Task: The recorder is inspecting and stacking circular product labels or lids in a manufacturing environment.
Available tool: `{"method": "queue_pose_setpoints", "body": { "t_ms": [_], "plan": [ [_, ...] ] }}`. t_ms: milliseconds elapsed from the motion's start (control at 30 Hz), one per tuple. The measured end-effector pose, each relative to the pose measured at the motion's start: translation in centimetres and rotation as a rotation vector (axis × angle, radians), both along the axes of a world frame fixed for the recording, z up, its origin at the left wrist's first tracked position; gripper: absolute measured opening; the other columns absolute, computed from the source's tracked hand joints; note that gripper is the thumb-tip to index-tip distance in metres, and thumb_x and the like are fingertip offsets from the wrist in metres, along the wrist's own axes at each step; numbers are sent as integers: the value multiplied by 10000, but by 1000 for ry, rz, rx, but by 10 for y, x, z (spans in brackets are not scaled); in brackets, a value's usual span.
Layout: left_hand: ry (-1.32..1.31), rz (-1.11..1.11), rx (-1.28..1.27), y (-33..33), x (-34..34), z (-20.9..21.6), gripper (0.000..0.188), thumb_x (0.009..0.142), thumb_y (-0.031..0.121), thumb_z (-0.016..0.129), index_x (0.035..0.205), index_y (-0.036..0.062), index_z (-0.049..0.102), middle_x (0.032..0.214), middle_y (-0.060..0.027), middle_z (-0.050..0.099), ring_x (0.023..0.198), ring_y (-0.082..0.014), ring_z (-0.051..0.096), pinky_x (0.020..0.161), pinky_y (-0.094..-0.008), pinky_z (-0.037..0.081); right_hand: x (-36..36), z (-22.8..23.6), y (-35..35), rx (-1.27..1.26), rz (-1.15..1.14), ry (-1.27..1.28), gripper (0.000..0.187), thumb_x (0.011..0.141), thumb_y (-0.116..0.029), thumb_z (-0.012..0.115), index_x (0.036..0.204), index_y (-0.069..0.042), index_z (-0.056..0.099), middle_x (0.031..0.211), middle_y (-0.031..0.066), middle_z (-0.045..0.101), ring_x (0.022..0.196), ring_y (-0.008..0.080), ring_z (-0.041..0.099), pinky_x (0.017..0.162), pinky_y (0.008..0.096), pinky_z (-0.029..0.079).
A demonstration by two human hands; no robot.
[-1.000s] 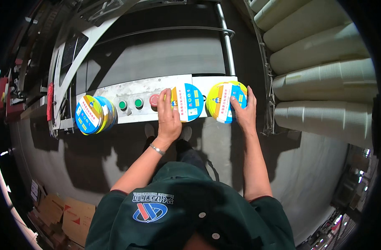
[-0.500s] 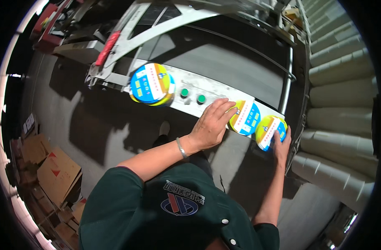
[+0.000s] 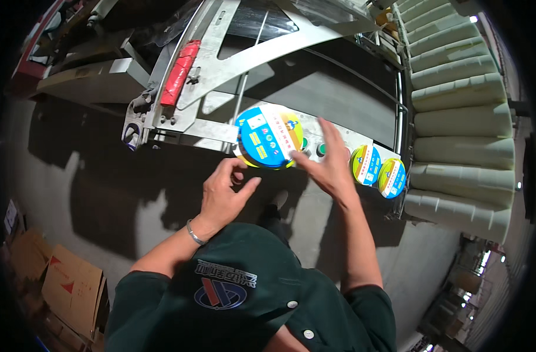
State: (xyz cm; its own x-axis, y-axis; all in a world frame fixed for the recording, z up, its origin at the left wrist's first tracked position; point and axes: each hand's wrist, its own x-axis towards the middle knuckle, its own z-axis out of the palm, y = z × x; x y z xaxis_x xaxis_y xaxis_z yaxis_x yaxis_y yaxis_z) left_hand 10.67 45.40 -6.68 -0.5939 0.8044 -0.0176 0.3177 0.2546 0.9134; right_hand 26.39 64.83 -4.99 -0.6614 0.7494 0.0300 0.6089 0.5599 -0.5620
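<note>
A thick stack of round printed discs, blue, white, orange and yellow, rests at the left part of a pale metal ledge. My left hand is just below and left of this stack, thumb apart from the bent fingers, holding nothing. To the stack's right, my right hand is spread, its thumb near the stack's edge; whether it touches I cannot tell. Two smaller-looking round stacks with the same print, one beside the other, lie at the ledge's right end. Green push buttons show between my right hand and the large stack.
A metal machine frame with a red-wrapped bar rises beyond the ledge. White rolls line the right side. Cardboard boxes stand at the lower left, on the grey floor.
Both hands have left the two right-hand stacks and come left to the large stack, the right hand letting go of the rightmost one. The view has shifted too.
</note>
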Motion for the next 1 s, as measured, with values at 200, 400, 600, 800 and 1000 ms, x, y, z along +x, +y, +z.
{"method": "queue_pose_setpoints", "body": {
  "t_ms": [200,400,600,800,1000],
  "plan": [
    [-231,-152,-5,-14,-45,-14,249,848,163,735,988,11,596,804,-48,625,671,-93,572,623,-243,490,-101,17,-24,-153,39,-182,1031,629,-454,886,1380,66,409,1381,262,446,1235,370,516,999,401,457],
    [-354,-169,8,-14,-63,-20,187,896,150,675,986,7,596,802,-47,628,660,-84,584,592,-235,482,-98,24,-42,-57,-32,-160,1013,572,-383,923,1318,101,437,1367,269,441,1267,407,449,1040,436,410],
    [-390,-184,1,-8,-60,-17,167,904,138,661,991,10,598,818,-49,630,658,-86,588,597,-238,485,-72,24,-47,6,-163,-129,884,584,-340,937,1220,35,451,1262,237,499,1170,316,517,978,421,447],
    [-349,-164,-55,-9,-52,-14,163,890,153,665,939,9,606,767,-57,620,600,-102,573,586,-267,475,-56,28,-40,-534,-224,261,577,758,-169,850,1147,23,469,1024,112,646,904,167,639,781,291,536],
    [-405,-248,-118,-19,-51,39,187,920,177,681,957,16,594,757,15,581,651,-32,500,578,-214,431,-14,25,-28,-896,-361,585,614,786,-127,806,1278,20,468,1073,94,649,950,151,645,830,283,536]
  ]
}}
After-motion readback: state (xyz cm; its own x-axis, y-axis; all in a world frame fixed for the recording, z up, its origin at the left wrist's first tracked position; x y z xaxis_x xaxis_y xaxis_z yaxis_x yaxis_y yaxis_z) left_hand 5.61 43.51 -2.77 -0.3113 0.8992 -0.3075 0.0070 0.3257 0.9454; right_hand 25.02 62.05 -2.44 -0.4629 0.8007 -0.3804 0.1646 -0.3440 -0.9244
